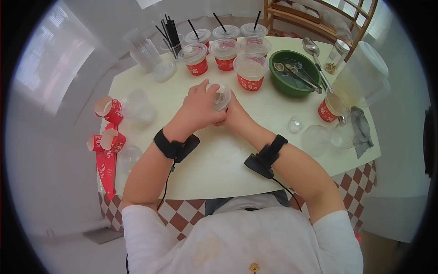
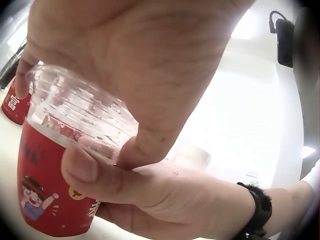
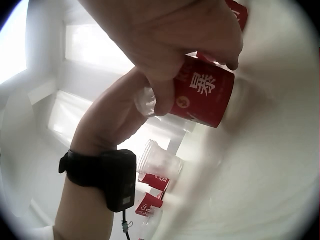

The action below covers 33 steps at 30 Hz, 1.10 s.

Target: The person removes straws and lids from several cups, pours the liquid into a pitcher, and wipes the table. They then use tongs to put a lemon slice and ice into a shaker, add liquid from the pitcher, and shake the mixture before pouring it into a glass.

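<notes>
One cream bench (image 1: 219, 173) carries everything here. At its right stands one tall translucent container (image 1: 367, 75), with one green bowl (image 1: 293, 92) to its left. The left hand (image 1: 198, 109) and right hand (image 1: 236, 112) come together above the middle of the bench on one red-sleeved cup (image 2: 55, 160): the left clamps its clear lid (image 2: 80, 102) from above, the right grips the sleeve below. Beyond stand seven more cups (image 1: 199, 67); another cup (image 1: 327, 111) sits near the container. Three black straws (image 1: 219, 22) rise from the back row, one per cup. The left wrist view alone shows a cartoon figure (image 2: 34, 199) on the held sleeve; the right wrist view shows a large white character (image 3: 204, 84). Only the head view takes in the bowl.
</notes>
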Available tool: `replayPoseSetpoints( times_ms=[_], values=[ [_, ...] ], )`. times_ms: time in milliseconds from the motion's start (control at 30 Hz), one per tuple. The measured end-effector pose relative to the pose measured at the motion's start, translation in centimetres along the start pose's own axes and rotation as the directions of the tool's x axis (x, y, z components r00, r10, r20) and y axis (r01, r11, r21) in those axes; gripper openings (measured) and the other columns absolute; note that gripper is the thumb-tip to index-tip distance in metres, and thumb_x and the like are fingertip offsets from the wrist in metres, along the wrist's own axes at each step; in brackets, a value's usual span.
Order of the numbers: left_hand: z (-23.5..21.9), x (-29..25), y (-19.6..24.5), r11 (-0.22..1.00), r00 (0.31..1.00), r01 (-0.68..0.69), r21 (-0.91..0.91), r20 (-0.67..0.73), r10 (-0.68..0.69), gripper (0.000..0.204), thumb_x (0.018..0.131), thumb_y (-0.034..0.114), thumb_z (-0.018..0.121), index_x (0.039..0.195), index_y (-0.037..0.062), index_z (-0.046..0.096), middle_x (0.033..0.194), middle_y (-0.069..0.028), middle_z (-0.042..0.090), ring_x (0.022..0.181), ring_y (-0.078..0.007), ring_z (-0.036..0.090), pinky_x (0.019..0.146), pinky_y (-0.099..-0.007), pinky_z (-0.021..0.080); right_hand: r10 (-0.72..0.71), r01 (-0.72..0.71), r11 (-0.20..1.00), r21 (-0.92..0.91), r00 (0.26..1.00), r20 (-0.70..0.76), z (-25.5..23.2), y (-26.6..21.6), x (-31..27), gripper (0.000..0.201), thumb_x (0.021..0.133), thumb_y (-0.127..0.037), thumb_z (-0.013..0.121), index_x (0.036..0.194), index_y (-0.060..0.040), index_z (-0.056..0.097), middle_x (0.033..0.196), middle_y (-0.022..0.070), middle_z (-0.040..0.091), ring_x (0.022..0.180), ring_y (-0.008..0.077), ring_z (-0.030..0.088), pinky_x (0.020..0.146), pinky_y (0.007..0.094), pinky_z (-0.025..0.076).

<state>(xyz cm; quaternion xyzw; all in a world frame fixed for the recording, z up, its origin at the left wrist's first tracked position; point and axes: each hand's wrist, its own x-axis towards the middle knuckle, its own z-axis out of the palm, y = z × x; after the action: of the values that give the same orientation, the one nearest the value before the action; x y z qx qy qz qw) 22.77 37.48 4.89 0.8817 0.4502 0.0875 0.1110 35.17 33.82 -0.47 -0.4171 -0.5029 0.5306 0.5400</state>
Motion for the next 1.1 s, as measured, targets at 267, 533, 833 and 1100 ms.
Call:
replayPoseSetpoints(
  times_ms=[267,533,833,1100],
  values=[
    [-2.4,-2.5,-1.3,0.856,0.978,0.166,-0.490,0.191,-0.080,0.079,0.070,0.036,0.065,0.132,0.0002,0.032,0.137,-0.0211,0.031,0.124,-0.0347,0.033,0.102,-0.0410,0.028,0.077,-0.065,0.976,-0.207,0.996,0.052,1.2,0.4,-1.3,0.090,0.060,-0.020,0.081,0.129,0.0007,0.026,0.120,0.0177,0.046,0.106,0.0245,0.053,0.081,0.0314,0.048],
    [-2.7,-7.0,-3.8,-0.235,0.962,0.013,-0.972,0.076,-0.261,0.052,0.083,0.031,0.056,0.127,0.0118,0.037,0.134,-0.0152,0.036,0.123,-0.0260,0.037,0.097,-0.0415,0.034,-0.119,0.074,0.903,-0.423,0.990,-0.079,-1.9,-6.1,-3.4,0.086,0.063,-0.019,0.079,0.130,0.0003,0.030,0.126,0.0159,0.042,0.109,0.0210,0.050,0.092,0.0316,0.041],
    [1.0,-14.0,-5.2,-0.497,0.937,-0.079,-0.864,0.106,-0.332,0.051,0.081,0.036,0.058,0.122,0.0142,0.037,0.137,-0.0181,0.030,0.122,-0.0326,0.036,0.092,-0.0435,0.040,-0.188,-0.152,0.688,-0.709,0.907,-0.377,-12.5,-16.0,-2.7,0.078,0.063,-0.030,0.078,0.121,0.0034,0.039,0.104,0.0181,0.058,0.095,0.0235,0.058,0.079,0.0320,0.048],
    [3.1,-16.8,-4.6,-0.655,0.905,-0.149,-0.741,0.165,-0.393,0.059,0.081,0.036,0.059,0.127,0.0125,0.030,0.140,-0.0199,0.026,0.123,-0.0349,0.036,0.091,-0.0471,0.042,-0.308,-0.243,0.165,-0.956,0.908,-0.284,-21.2,-14.1,-0.5,0.079,0.059,-0.035,0.076,0.119,0.0022,0.041,0.103,0.0202,0.059,0.095,0.0311,0.058,0.081,0.0355,0.047]
  ],
)
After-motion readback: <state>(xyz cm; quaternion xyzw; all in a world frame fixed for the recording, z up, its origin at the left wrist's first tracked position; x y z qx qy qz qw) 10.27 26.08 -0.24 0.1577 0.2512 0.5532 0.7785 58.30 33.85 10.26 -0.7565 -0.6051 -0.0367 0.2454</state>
